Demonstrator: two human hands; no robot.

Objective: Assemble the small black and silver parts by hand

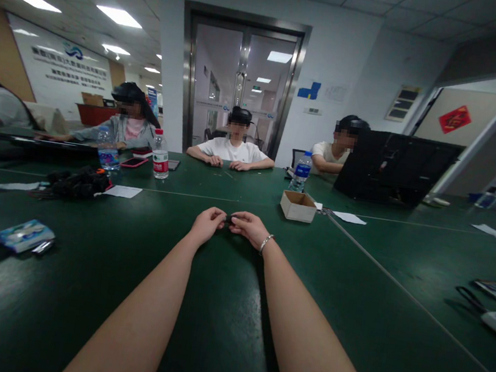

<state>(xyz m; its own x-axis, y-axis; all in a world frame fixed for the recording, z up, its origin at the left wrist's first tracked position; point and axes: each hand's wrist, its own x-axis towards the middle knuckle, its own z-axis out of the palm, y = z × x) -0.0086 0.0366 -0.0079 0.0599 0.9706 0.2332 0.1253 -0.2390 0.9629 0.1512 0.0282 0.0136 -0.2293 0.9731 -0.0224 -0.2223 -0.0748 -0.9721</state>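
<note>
Both my arms reach forward over the green tabletop (217,305), and the hands meet near its middle. My left hand (208,225) is closed, its fingertips pinching one side of a small dark object (228,219). From the other side, my right hand (249,228) pinches the same object between thumb and fingers; a silver bracelet (266,244) circles that wrist. The object is mostly covered by fingertips and too small to name. Beyond my right hand stands an open pale box (298,207).
A red-capped bottle (160,155) and clear water bottles (300,172) stand farther back. Black cables (77,182) lie at left, near a blue-white packet (26,235). A large black monitor (393,168) stands at right. Several people wearing headsets sit around the table.
</note>
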